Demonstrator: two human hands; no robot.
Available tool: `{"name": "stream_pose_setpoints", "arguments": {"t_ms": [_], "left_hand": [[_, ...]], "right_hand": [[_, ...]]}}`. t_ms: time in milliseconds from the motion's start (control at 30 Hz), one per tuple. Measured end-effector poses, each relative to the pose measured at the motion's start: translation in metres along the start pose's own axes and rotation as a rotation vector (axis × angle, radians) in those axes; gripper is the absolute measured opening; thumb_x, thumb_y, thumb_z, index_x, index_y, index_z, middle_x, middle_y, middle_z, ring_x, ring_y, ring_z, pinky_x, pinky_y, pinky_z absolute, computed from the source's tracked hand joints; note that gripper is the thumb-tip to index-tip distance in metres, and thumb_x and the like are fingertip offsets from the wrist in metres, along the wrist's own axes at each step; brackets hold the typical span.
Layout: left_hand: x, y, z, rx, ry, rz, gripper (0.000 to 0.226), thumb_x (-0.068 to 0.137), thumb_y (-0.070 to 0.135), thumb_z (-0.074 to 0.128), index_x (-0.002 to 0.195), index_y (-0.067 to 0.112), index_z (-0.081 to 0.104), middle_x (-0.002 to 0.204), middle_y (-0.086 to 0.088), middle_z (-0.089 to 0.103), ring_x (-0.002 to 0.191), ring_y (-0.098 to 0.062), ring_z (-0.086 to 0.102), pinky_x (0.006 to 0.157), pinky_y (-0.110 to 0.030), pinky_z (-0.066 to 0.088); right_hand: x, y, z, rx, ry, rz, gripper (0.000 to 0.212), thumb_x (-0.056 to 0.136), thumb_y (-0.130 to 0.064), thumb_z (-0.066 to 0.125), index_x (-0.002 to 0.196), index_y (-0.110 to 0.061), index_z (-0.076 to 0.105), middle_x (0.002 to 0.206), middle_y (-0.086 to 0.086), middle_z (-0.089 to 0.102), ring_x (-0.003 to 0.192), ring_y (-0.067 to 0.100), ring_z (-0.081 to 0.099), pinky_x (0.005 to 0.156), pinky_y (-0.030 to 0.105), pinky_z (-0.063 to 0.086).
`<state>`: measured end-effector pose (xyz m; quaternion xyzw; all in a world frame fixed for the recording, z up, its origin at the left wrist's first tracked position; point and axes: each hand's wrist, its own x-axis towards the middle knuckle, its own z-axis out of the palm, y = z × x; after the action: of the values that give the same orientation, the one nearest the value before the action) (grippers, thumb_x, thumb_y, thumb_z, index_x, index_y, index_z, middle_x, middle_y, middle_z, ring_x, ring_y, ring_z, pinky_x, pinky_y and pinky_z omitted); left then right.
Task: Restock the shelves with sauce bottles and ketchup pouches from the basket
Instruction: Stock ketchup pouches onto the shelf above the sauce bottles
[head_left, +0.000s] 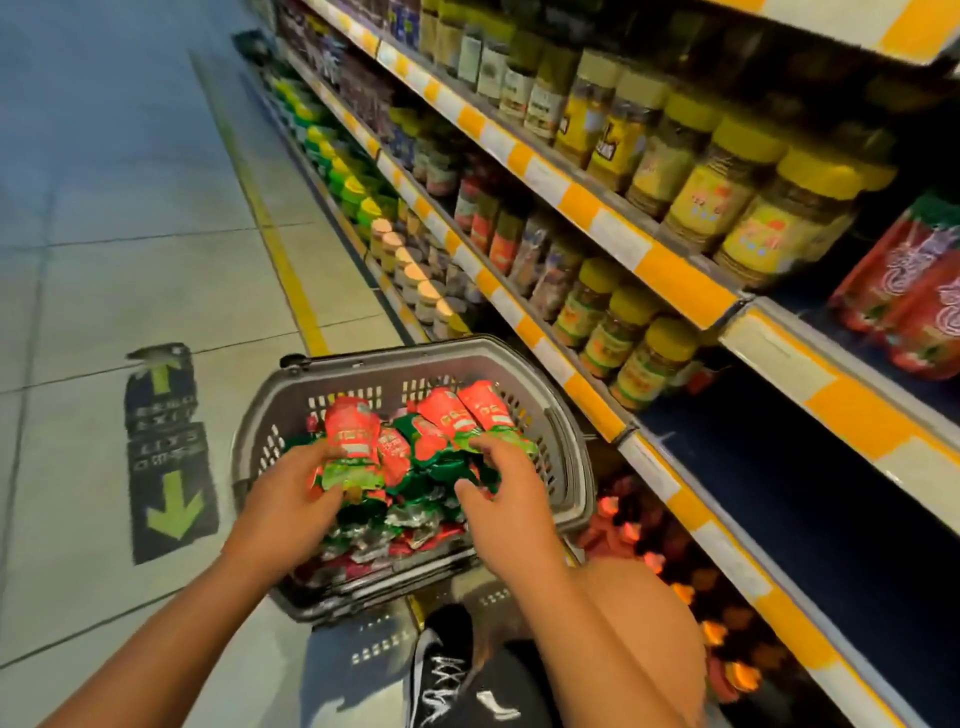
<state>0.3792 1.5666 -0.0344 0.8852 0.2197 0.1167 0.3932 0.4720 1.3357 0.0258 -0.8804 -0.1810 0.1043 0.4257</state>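
- Two hands reach into the grey perforated plastic basket on the floor.
- Left hand pinches glossy red-green ketchup pouches, long axis upright.
- Right hand pinches more, tilted left.

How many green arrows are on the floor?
2. Both are on the dark floor sticker left of the basket: a small arrow at its far end and a big arrow at its near end. Nothing seems to hide more.

You have one grey basket on the floor. Two hands: left hand, right hand. Ketchup pouches in basket: too many, overlapping, to count. One black shoe.
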Motion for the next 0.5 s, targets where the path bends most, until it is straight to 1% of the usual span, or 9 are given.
{"name": "stream_pose_setpoints", "arguments": {"t_ms": [67,167,267,333,400,500], "left_hand": [[0.003,-0.008,0.004,0.014,0.000,-0.027,0.042,0.088,0.012,0.071,0.128,0.026,0.067,0.128,0.001,0.064,0.109,-0.010,0.055,0.088,-0.032,0.042],[0.007,-0.020,0.016,0.034,-0.004,-0.062,0.045,0.088,0.012,0.071,0.130,0.025,0.066,0.133,-0.001,0.063,0.119,-0.019,0.059,0.092,-0.033,0.044],[0.012,-0.028,0.029,0.050,-0.032,-0.086,0.048,0.088,0.013,0.073,0.133,0.027,0.063,0.140,0.000,0.058,0.125,-0.021,0.058,0.097,-0.035,0.047],[0.017,-0.035,0.038,0.108,-0.090,-0.074,0.053,0.087,0.014,0.073,0.136,0.026,0.059,0.142,0.001,0.055,0.127,-0.022,0.056,0.104,-0.040,0.048],[0.022,-0.042,0.047,0.190,-0.151,-0.052,0.062,0.085,0.016,0.074,0.143,0.025,0.054,0.149,-0.001,0.050,0.135,-0.024,0.050,0.111,-0.043,0.044],[0.032,-0.052,0.059,0.291,-0.188,-0.056,0.077,0.085,0.021,0.074,0.155,0.030,0.042,0.164,-0.003,0.033,0.149,-0.027,0.034,0.121,-0.045,0.035]], "right_hand": [[0.011,0.004,0.014,-0.001,-0.017,-0.014,0.044,0.096,-0.021,0.067,0.138,-0.029,0.057,0.139,-0.011,0.051,0.128,0.010,0.050,0.110,0.039,0.045],[0.027,0.016,0.023,-0.055,-0.033,-0.024,0.042,0.095,-0.017,0.066,0.133,-0.032,0.058,0.135,-0.013,0.051,0.124,0.010,0.052,0.108,0.034,0.046],[0.042,0.032,0.025,-0.135,-0.034,0.050,0.042,0.094,-0.014,0.067,0.134,-0.024,0.058,0.134,-0.007,0.054,0.117,0.020,0.058,0.105,0.038,0.048],[0.053,0.043,0.025,-0.186,-0.013,0.067,0.041,0.093,-0.013,0.067,0.132,-0.022,0.060,0.132,-0.004,0.055,0.121,0.019,0.055,0.105,0.035,0.046],[0.063,0.053,0.023,-0.224,0.005,0.092,0.043,0.093,-0.013,0.067,0.135,-0.019,0.059,0.134,-0.001,0.054,0.126,0.020,0.051,0.106,0.034,0.045],[0.075,0.066,0.022,-0.274,0.008,0.151,0.050,0.092,-0.014,0.068,0.141,-0.018,0.056,0.140,0.002,0.053,0.129,0.024,0.050,0.107,0.042,0.046]]}}
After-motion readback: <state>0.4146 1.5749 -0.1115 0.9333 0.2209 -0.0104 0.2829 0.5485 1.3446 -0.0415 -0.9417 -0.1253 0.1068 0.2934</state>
